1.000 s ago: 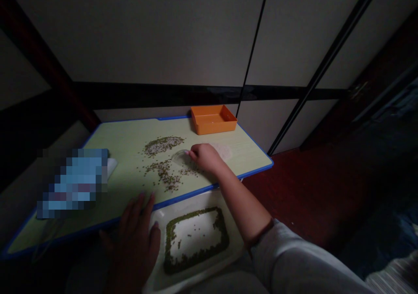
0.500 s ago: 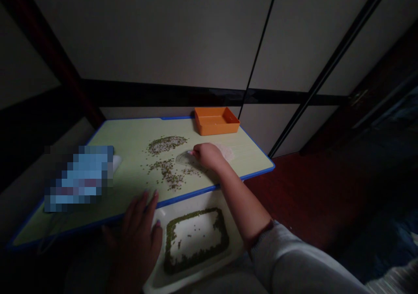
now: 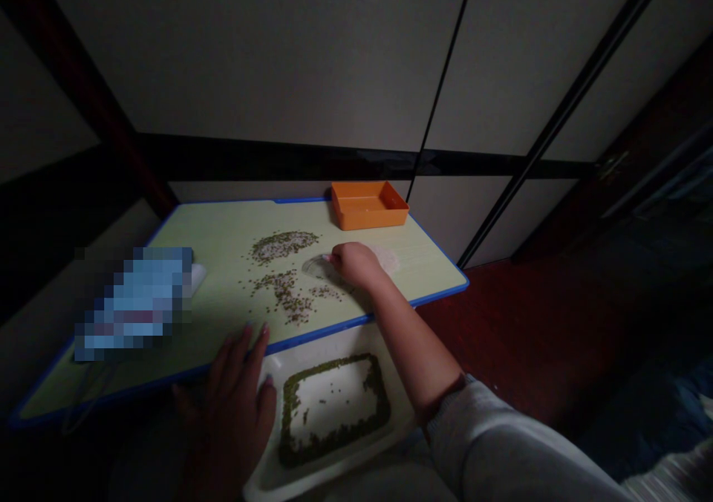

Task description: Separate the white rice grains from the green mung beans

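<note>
Blue-edged table (image 3: 217, 238) spanning left to right, white tub (image 3: 328, 402) holding green bits nearby, left hand (image 3: 237, 398) spreading open at near edge, gripping nothing visible, orange box (image 3: 370, 218) sitting far right, right hand (image 3: 353, 264) pinching shut on clear curved piece (image 3: 315, 266) beside scattered bits (image 3: 290, 299).

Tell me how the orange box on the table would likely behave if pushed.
The orange box looks like thin, rigid plastic, so it would probably keep its shape. Its low, wide form suggests sliding over tipping. With nothing large inside, it is likely light and easily shifted across the smooth-looking tabletop.
</note>
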Motion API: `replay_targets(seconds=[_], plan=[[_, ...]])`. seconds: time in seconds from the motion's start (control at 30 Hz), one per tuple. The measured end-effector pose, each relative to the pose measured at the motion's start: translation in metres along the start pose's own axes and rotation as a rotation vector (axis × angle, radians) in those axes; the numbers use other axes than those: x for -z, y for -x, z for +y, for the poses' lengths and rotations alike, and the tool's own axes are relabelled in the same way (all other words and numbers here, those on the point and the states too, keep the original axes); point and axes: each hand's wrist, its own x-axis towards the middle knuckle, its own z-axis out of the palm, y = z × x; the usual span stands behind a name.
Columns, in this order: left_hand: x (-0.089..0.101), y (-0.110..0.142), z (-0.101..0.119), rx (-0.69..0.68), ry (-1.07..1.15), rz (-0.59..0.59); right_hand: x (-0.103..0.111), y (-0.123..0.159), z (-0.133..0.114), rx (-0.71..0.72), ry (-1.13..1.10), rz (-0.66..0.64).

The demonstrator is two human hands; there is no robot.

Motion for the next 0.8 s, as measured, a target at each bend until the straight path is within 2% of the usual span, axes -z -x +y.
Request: replay_targets(seconds=[0.8], plan=[[0.003,0.000,0.002,0.002,0.029,-0.013,0.002,0.012,0.017,-0.158,0.083,-0.011]])
